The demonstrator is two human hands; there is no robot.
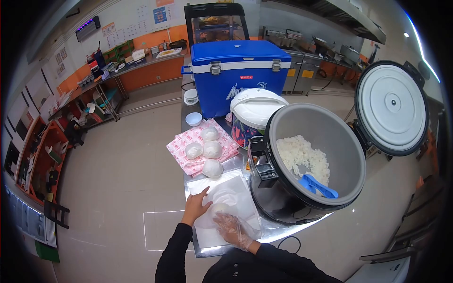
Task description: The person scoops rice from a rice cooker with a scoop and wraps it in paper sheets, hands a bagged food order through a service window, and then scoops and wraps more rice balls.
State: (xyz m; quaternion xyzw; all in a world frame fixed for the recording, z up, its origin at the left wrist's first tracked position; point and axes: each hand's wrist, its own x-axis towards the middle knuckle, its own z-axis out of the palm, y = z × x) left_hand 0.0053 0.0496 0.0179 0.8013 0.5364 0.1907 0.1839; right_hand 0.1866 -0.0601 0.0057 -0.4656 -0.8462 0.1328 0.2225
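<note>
My left hand [196,206] is bare, with thumb and fingers apart at the left edge of white paper sheets [207,237]. My right hand [230,228], in a clear plastic glove, lies against a rounded white portion [220,209] on the sheets; its fingers look spread, and part of the portion is under them. Beyond the sheets, several wrapped white bundles [212,149] rest on and beside pink-and-white printed paper [178,147]. To the right stands a large open rice cooker [315,115] holding white rice [302,153] and a blue scoop [318,185].
A blue cooler box [240,80] stands at the back of the table, behind a white-lidded rice cooker [257,106]. A light blue bowl [193,119] and a small scale [191,96] are at the left edge. The large cooker's raised lid [391,108] juts out right.
</note>
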